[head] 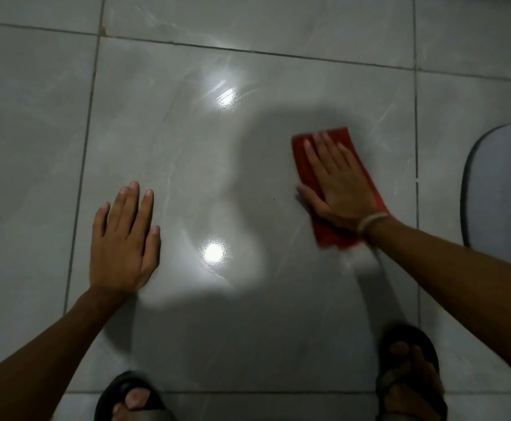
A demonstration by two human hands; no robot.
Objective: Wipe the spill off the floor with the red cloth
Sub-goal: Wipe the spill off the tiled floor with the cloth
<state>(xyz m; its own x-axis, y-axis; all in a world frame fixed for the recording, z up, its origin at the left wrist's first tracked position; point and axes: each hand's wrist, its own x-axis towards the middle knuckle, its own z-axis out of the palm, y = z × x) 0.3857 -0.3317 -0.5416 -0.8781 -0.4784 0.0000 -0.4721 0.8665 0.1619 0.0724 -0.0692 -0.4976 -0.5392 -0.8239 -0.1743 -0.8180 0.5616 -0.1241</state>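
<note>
A folded red cloth [304, 161] lies flat on the grey tiled floor [187, 153] at the right. My right hand [337, 183] presses palm down on top of it, fingers spread, a pale band on the wrist. My left hand [123, 238] rests flat on the bare tile at the left, fingers apart, holding nothing. The tile between the hands is glossy, with faint curved wet streaks around two bright light reflections [214, 253]. The cloth's edges look blurred.
A grey mat [503, 189] with a dark rounded edge lies at the right border. My two feet in dark sandals [409, 381] stand at the bottom of the view. Dark grout lines cross the floor.
</note>
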